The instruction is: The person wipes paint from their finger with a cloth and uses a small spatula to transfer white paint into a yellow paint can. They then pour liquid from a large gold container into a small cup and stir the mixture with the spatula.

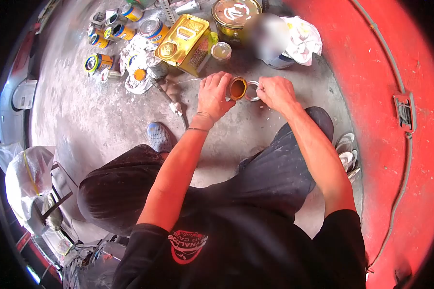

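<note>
My left hand (214,95) grips a small open tin (237,88) holding orange-brown paint, tilted on its side above the concrete floor. Beside it, my right hand (276,92) pinches a round metal lid or ring (253,91) that touches the tin's rim. Both forearms reach forward over my bent knees in dark trousers.
A gold rectangular can (184,42) lies ahead, with several small blue-and-yellow tins (123,32), rags (139,82) and a large round tin (235,14) around it. A white cloth (305,39) lies far right. A red painted body panel (390,120) fills the right side. Plastic bags (26,178) sit left.
</note>
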Motion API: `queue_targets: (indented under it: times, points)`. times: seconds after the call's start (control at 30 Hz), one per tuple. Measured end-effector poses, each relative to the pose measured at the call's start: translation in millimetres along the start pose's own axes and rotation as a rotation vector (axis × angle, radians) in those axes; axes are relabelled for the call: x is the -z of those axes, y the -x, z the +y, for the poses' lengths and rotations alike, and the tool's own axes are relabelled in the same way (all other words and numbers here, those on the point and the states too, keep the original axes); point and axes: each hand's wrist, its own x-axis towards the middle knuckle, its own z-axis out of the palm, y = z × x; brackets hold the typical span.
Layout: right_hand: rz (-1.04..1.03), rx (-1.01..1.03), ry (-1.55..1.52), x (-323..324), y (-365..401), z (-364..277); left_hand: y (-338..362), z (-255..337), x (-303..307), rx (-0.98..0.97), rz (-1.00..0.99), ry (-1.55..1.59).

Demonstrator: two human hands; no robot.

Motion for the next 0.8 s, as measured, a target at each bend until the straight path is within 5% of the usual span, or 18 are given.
queue_targets:
  times: [0.13,0.33,0.53,0.73,0.8]
  points:
    - [-0.128,-0.067,-0.105,0,0,0,-2,6,2,-0.03,-0.015,-0.035]
    - [0.063,-0.033,-0.025,2,2,1,-9,13,-2,-0.043,-0.029,-0.087]
    - [-0.073,-0.1,-0.107,2,4,2,-16,20,1,-0.042,-0.068,-0.15]
    - [0.102,-0.102,-0.093,7,7,1,-19,25,1,-0.086,-0.09,-0.225]
    - [-0.042,-0.139,-0.126,7,6,3,-20,27,1,-0.099,-0.092,-0.247]
